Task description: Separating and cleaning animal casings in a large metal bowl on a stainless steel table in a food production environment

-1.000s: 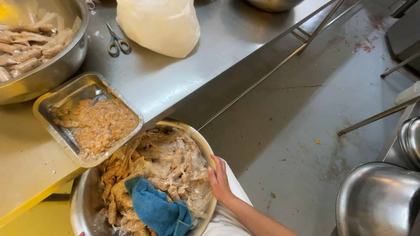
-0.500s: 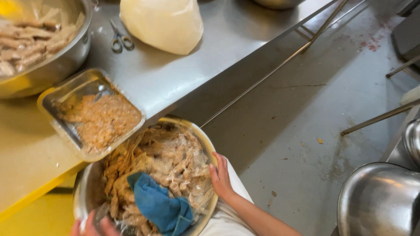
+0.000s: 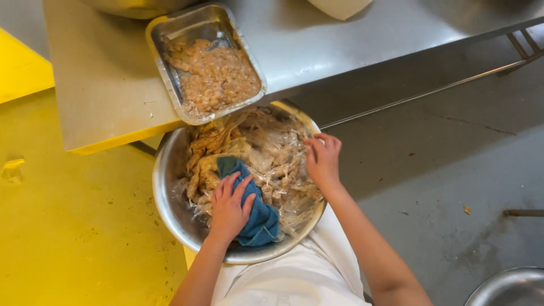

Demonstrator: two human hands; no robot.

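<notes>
Bright, even light falls from overhead, with soft glare on the steel bench point(image 3: 362, 51) and a pale sheen along the bowl rim point(image 3: 170, 209). Shadows are faint, darkest under the bench edge. The picture is fairly sharp, only slightly soft toward the corners.

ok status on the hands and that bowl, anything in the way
Left hand flat on blue cloth in bowl. Right hand on scraps at far rim. Foil tray of mince overhangs bowl's top edge.
</notes>
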